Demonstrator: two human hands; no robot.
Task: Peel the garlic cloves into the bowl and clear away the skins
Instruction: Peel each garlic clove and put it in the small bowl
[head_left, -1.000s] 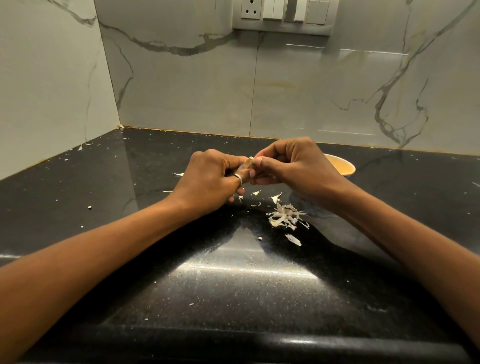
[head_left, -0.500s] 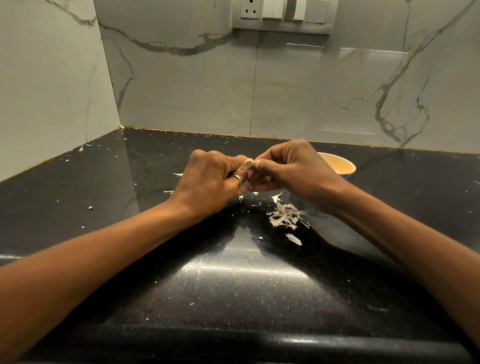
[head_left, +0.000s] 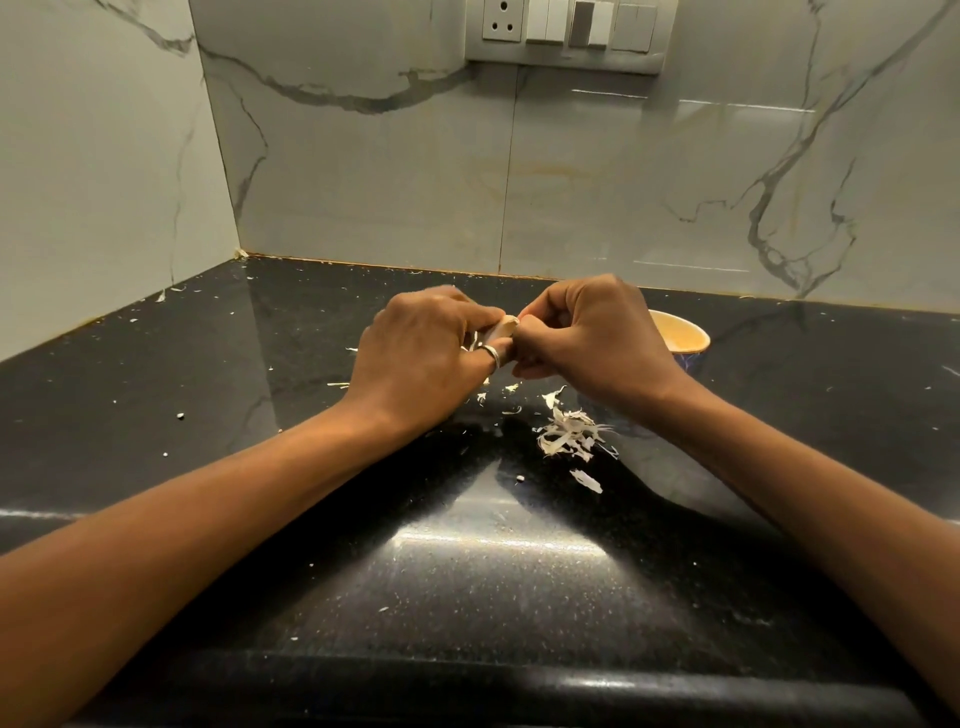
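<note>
My left hand (head_left: 421, 358), with a ring on one finger, holds a pale garlic clove (head_left: 503, 328) above the black counter. My right hand (head_left: 587, 338) meets it fingertip to fingertip and pinches the clove's tip. A small yellow bowl (head_left: 683, 335) stands just behind my right hand, mostly hidden by it; its contents cannot be seen. A pile of white garlic skins (head_left: 566, 431) lies on the counter under my right wrist, with smaller flakes (head_left: 511, 388) scattered below the hands.
The black stone counter (head_left: 519, 561) ends at marble walls on the left and at the back, forming a corner (head_left: 240, 253). A socket and switch panel (head_left: 566, 34) sits on the back wall. Tiny skin crumbs dot the counter's left side (head_left: 181, 415).
Both hands stay joined on the clove with only slight finger movement. The skin pile looks the same.
</note>
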